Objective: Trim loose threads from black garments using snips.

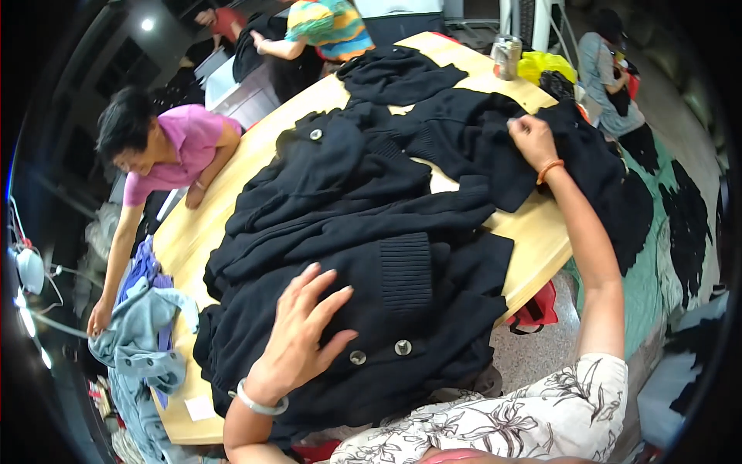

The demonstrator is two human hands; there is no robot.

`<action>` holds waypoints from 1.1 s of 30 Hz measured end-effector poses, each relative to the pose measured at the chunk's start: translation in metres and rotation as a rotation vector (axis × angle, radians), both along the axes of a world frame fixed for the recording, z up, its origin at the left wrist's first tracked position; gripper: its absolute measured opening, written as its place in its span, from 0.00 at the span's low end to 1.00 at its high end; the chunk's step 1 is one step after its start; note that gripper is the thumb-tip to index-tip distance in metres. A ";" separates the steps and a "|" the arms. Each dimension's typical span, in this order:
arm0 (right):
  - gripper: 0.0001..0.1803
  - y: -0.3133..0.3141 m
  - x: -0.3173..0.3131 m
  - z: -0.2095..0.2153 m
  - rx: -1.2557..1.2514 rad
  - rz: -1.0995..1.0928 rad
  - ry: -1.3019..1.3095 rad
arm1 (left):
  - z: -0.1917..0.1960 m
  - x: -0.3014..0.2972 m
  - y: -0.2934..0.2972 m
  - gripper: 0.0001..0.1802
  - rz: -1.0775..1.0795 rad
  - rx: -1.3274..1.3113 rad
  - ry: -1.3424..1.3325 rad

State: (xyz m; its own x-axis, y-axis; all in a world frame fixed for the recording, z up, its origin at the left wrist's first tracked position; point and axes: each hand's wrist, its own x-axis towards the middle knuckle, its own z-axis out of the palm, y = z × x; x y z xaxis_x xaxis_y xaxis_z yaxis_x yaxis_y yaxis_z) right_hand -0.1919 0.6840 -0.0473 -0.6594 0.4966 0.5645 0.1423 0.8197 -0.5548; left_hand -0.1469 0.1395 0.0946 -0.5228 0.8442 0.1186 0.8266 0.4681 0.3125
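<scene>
A black knit cardigan (pixel 325 255) with a ribbed band and shiny buttons lies at the near side of the wooden table. Over it is my left hand (pixel 301 332), fingers spread, holding nothing; whether the palm touches the knit I cannot tell. My right arm reaches out to the far right. There my right hand (pixel 533 143) is closed, its fingers curled at a second black knit garment (pixel 495 166), gripping its cloth; the fingertips are partly hidden. More black knitwear (pixel 402 73) is heaped farther back on the tabletop.
The wooden table (pixel 533 232) has a rounded edge. A person in a pink shirt (pixel 185 139) leans at the left, one hand by grey-blue knitwear (pixel 147 329). At the far right stand a jar (pixel 506 58) and a yellow bag (pixel 545 68). Other people work behind; black garments lie on green cloth (pixel 645 255).
</scene>
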 end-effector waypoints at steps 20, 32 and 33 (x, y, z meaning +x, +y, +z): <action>0.28 -0.238 0.130 0.123 -0.340 0.776 0.129 | -0.023 -0.025 0.011 0.14 0.124 1.293 -0.649; 0.29 -0.208 0.093 0.055 -0.083 0.430 0.184 | 0.074 0.019 -0.089 0.23 -0.310 1.781 -0.387; 0.30 -0.200 0.092 0.073 -0.073 0.398 0.218 | 0.077 0.017 -0.099 0.22 -0.334 1.805 -0.431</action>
